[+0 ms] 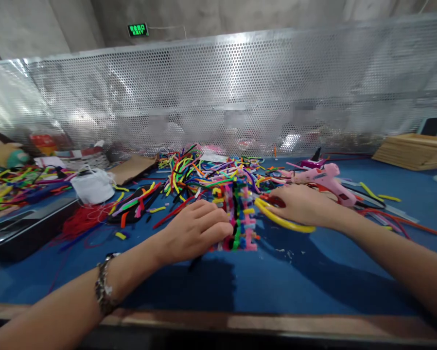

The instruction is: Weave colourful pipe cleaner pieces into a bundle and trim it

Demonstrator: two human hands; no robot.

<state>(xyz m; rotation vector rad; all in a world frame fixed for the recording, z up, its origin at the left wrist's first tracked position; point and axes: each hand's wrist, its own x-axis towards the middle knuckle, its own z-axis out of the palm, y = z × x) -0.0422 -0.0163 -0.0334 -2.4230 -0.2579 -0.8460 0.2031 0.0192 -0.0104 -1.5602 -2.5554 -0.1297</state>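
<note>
My left hand is closed on the left part of a woven pipe-cleaner piece, holding it a little above the blue table. The piece has pink, black, green, blue and yellow rows, with short stubs along its right edge. My right hand grips yellow-handled pliers, one handle curving out below the fingers. Their tip is at the upper right edge of the woven piece; blur hides whether the jaws touch it. My left fingers cover the piece's left side.
Behind the hands lies a heap of loose pipe cleaners. A pink glue gun rests beyond my right hand. At left are a white face mask, red thread and a black box-like device. Wooden trays stand far right.
</note>
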